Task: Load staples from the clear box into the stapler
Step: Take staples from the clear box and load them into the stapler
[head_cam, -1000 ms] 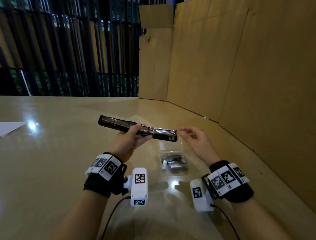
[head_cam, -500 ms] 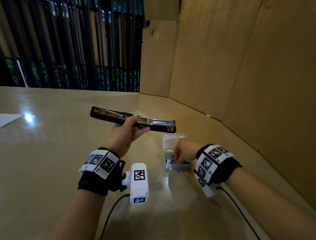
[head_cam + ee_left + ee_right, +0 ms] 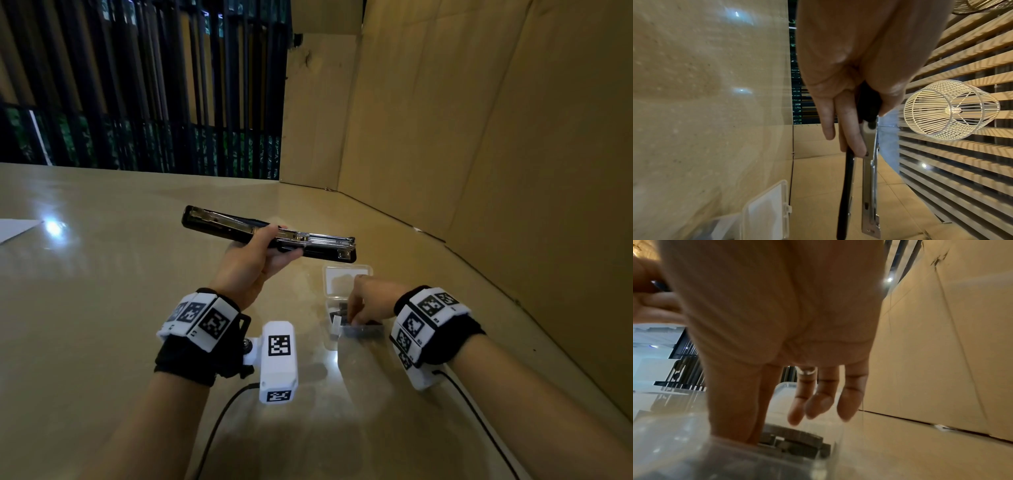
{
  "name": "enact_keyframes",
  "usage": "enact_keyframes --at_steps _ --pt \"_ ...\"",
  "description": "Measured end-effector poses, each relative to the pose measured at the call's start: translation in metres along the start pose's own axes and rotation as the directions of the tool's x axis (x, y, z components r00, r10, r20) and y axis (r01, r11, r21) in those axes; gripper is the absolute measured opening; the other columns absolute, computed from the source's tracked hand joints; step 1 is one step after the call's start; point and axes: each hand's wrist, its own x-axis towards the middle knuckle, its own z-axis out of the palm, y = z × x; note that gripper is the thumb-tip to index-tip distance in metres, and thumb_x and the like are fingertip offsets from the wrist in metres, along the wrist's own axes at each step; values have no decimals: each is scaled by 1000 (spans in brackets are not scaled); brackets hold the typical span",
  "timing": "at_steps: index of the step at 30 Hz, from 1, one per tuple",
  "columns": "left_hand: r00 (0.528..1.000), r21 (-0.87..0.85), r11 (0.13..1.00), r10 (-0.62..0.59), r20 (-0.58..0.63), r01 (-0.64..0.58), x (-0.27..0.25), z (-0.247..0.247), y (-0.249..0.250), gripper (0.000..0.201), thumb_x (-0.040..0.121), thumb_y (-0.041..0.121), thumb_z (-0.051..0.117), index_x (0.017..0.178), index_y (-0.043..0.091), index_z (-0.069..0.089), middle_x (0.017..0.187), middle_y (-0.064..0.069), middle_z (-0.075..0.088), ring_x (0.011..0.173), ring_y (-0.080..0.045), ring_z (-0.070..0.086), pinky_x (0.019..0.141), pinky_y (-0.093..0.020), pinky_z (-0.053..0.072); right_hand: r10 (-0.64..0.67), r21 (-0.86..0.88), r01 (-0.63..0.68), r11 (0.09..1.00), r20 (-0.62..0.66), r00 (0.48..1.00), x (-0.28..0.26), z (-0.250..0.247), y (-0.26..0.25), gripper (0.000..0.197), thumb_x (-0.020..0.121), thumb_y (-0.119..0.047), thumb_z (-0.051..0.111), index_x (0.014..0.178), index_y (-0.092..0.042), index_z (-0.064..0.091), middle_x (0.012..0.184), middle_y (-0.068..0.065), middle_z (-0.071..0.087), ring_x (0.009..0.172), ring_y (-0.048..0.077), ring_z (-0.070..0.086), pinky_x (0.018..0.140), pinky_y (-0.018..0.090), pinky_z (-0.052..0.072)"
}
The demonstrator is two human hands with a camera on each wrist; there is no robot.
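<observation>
Cardboard wall (image 3: 513,171) flanks clear box (image 3: 346,277); staples (image 3: 793,441) seemingly touched.

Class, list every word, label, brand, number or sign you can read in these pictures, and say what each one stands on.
No readable text anywhere.
Wrist bands: black-and-white square code patterns only, no letters.
Stapler: no brand legible.
Clear box: no label visible.

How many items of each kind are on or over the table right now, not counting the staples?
Stapler, opened flat, held by the left hand: 1
Clear box, lid open, right hand reaching in: 1
White sheet at the table's far left edge: 1
Total: 3
</observation>
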Motion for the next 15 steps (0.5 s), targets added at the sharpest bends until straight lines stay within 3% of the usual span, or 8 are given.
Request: enact_keyframes --at_steps 5,10,15 --pt "1000 21 1000 -16 18 15 -1 3 -2 12 89 12 52 82 7 61 61 -6 74 56 -12 72 76 -21 54 -25 -2 25 1000 6 1000 2 0 2 21 83 -17 61 100 -11 70 107 10 68 85 14 54 76 26 43" --pt "999 22 999 -30 15 29 1 3 -5 13 91 12 51 84 6 61 61 -6 73 56 -13 72 72 -20 55 -60 -21 60 998 -29 998 2 3 1 19 80 -12 63 97 -10 72 99 9 70 80 13 54 74 26 43" --pt "999 39 998 -45 11 45 3 1 -8 14 92 14 49 85 6 59 60 -7 74 54 -13 71 73 -21 55 -116 -181 111 977 -19 993 2 -1 -4 18 78 -17 65 93 -14 73 88 -3 55 97 22 57 86 37 51"
